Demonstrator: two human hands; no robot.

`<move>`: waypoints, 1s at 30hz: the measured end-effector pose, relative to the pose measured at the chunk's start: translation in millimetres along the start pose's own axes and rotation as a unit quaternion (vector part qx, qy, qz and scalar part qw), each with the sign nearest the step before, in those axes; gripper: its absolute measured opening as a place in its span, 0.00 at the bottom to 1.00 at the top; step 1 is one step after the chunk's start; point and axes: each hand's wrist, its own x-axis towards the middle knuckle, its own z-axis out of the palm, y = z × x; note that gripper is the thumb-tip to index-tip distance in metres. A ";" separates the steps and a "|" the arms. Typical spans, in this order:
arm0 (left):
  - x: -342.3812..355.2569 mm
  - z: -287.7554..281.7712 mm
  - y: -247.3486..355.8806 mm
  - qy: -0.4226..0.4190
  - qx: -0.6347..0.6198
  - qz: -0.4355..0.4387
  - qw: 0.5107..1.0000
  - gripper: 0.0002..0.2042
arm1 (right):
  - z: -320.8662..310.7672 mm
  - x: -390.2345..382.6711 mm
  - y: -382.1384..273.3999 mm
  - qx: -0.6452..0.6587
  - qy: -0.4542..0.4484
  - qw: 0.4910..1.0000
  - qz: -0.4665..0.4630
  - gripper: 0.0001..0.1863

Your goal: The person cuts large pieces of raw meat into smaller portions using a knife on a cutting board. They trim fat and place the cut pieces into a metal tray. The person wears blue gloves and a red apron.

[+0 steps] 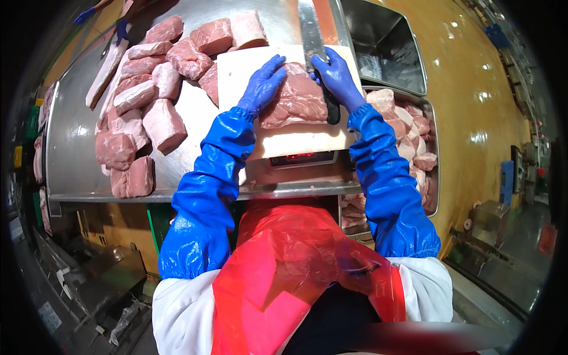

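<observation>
A slab of raw pink meat point(294, 97) lies on a white cutting board point(296, 140) in front of me. My left hand point(264, 86), in a blue-purple glove, rests against the meat's left side with its fingers stretched out. At the meat's right edge, my right hand point(338, 78) holds a knife point(311, 32) by its black handle. The long blade points away from me, over the board's far edge. Part of the handle and some right-hand fingers are hidden.
Several meat pieces point(167, 125) lie on the steel table point(70, 148) at left. At right stand an empty-looking steel bin point(421, 62) and a tray point(436, 195) heaped with meat. A scale with a red display point(302, 158) sits below the board. Another person's blue-gloved hand point(122, 31) shows far left.
</observation>
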 end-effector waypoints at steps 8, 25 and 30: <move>-141.3 -17.1 55.0 0.140 0.138 0.074 0.978 0.12 | 42.3 -157.7 -28.9 -0.145 -0.113 0.979 -0.088 0.31; -126.0 -29.8 40.9 0.027 0.252 0.091 0.963 0.20 | -45.9 -249.7 -119.6 -0.385 -0.117 0.915 0.022 0.40; -127.0 -51.8 17.3 -0.017 0.156 0.088 0.984 0.14 | 85.9 -163.9 -92.8 -0.228 -0.020 0.973 0.036 0.34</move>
